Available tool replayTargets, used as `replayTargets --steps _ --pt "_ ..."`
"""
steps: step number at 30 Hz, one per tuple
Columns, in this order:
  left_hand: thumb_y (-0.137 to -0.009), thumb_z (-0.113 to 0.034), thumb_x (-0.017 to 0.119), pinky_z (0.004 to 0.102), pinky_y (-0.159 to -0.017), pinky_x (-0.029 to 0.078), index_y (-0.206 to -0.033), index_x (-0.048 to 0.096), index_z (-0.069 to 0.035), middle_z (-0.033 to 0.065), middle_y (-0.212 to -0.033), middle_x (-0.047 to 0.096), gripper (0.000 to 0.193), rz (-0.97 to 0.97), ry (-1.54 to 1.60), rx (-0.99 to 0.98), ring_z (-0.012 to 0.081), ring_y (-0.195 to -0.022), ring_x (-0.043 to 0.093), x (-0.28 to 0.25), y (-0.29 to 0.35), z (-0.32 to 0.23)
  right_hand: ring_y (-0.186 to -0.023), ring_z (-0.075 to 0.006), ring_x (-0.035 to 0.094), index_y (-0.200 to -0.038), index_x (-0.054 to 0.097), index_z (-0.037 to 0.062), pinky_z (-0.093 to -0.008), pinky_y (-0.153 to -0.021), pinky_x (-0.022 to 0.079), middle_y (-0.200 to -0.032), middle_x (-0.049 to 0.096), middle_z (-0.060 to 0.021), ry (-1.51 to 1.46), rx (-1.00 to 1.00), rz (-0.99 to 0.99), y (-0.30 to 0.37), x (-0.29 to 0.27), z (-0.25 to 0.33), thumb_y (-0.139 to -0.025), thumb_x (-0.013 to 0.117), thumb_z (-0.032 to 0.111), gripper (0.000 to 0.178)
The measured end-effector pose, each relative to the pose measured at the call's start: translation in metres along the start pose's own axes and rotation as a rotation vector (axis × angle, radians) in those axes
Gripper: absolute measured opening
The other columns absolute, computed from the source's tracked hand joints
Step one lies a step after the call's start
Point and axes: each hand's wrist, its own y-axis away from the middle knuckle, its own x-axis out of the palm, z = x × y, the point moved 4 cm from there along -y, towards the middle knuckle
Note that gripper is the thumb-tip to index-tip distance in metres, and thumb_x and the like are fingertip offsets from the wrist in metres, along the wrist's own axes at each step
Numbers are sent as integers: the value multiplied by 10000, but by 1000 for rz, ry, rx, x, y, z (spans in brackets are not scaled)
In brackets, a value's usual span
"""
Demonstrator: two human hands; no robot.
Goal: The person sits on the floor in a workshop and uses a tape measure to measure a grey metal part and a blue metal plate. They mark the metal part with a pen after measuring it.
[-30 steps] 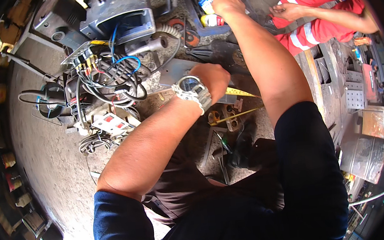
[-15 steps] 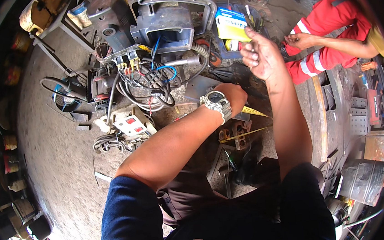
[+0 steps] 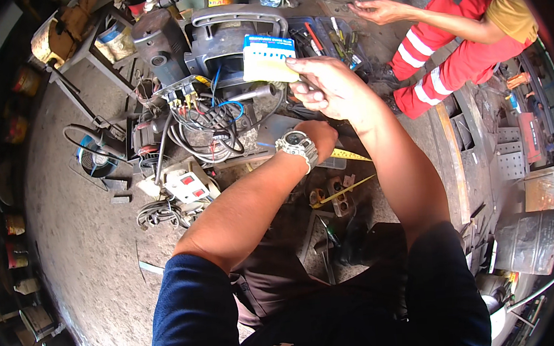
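The person's right hand (image 3: pixel 329 88) pinched a blue, white and yellow packet (image 3: pixel 269 58) at its near lower corner, the thumb against the edge; the packet lay at ten o'clock from that hand. A corner grip probably sufficed because the packet seemed light, and it left the broad face uncovered. The hand was narrowed to that pinch, its other fingers loosely curled. At half past six from it, the left hand (image 3: pixel 320 136) was turned back-upward below a wrist watch (image 3: pixel 296 143); its fingers were hidden, so how far it was open and what it gripped could not be told. A yellow measuring-tape blade (image 3: pixel 352 156) stuck out just beside it at four o'clock, and a grey plate (image 3: pixel 276 130) lay near at nine, with coiled cables (image 3: pixel 221 135) beyond. A white switch box (image 3: pixel 188 186) sat farther off at eight. At one o'clock from the right hand lay pens and tools (image 3: pixel 344 38), grouped together, presumably to stay within reach. Past them, a co-worker's hand (image 3: pixel 381 11) was held out, palm open and apart from the packet, above red trousers (image 3: pixel 432 67).
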Motion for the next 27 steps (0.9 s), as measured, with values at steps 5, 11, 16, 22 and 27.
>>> replayTargets --steps 5,11,16,22,27 --pt "-852 -56 572 481 -825 601 -985 774 -24 198 -1026 758 245 42 -4 24 360 -972 744 -9 2 -6 -552 -35 369 -1113 543 44 -183 -398 247 -772 473 9 -30 -2 -70 -21 10 10 -1027 642 296 284" --pt "-864 -54 559 482 -829 600 -990 769 -10 208 -1025 755 249 41 1 9 370 -988 737 -5 1 -3 -505 -44 361 -1018 567 57 -206 -387 231 -713 494 3 106 -27 -80 -39 26 20 -1024 666 296 259" --pt "-885 -72 554 459 -864 596 -1018 779 -37 194 -1073 754 264 -23 6 -2 355 -1020 733 6 -2 2 -467 -29 356 -969 602 51 -216 -376 232 -682 493 46 165 -164 -185 -43 18 20 -1006 703 247 223" --pt "-945 -112 487 486 -917 571 -1122 743 -13 237 -1126 732 326 -192 239 -30 391 -1044 719 33 -14 18 -502 -35 408 -1150 600 2 -214 -411 305 -733 539 29 174 -409 -234 -53 36 17 -999 704 196 267" --pt "-938 -106 482 484 -910 571 -1114 742 -6 256 -1121 727 330 -218 256 15 398 -1028 722 34 -17 17 -556 -26 434 -1261 607 7 -192 -442 305 -743 533 42 268 -482 -325 -33 29 18 -995 703 169 326"
